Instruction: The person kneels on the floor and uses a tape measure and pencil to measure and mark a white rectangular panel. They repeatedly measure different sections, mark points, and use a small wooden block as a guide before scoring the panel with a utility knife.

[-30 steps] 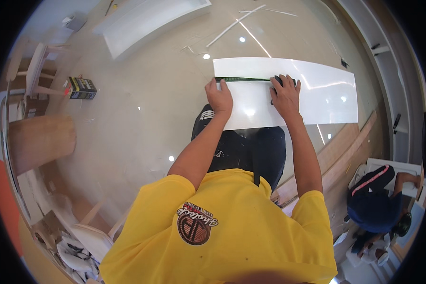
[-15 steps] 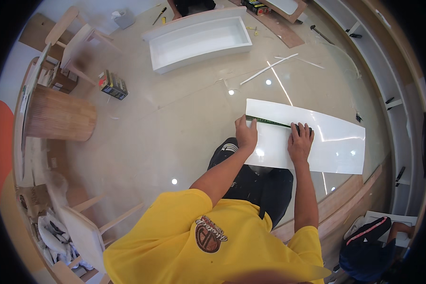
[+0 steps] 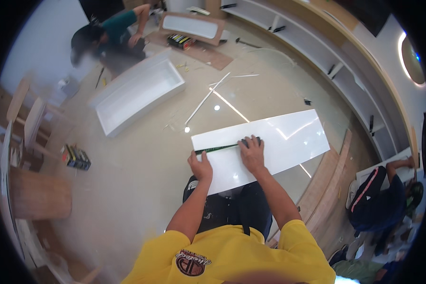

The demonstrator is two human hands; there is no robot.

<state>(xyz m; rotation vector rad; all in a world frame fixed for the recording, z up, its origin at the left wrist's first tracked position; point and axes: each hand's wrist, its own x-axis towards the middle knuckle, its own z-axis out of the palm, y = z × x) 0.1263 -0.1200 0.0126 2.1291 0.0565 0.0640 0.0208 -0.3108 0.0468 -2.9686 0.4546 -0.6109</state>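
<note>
A glossy white panel (image 3: 288,135) with a gently bent outline lies in front of me, its near edge over my thighs. Across its left part runs the dark green blade of a tape measure (image 3: 220,148). My left hand (image 3: 201,165) pinches the blade's end at the panel's left edge. Closed over the dark tape case, my right hand (image 3: 252,154) rests near the middle of the panel. Its fingers cover most of the case.
A white open box (image 3: 139,92) sits ahead left, with a person (image 3: 120,40) crouching behind it. Thin white strips (image 3: 206,102) lie beyond the panel. Wooden boards (image 3: 324,184) are at right, near another bent-over person (image 3: 381,199). White shelving (image 3: 312,52) curves along the far right.
My view has turned to the right, so the panel and box appear farther left and tilted. More of the person behind the box shows. Both hands keep hold of the tape measure.
</note>
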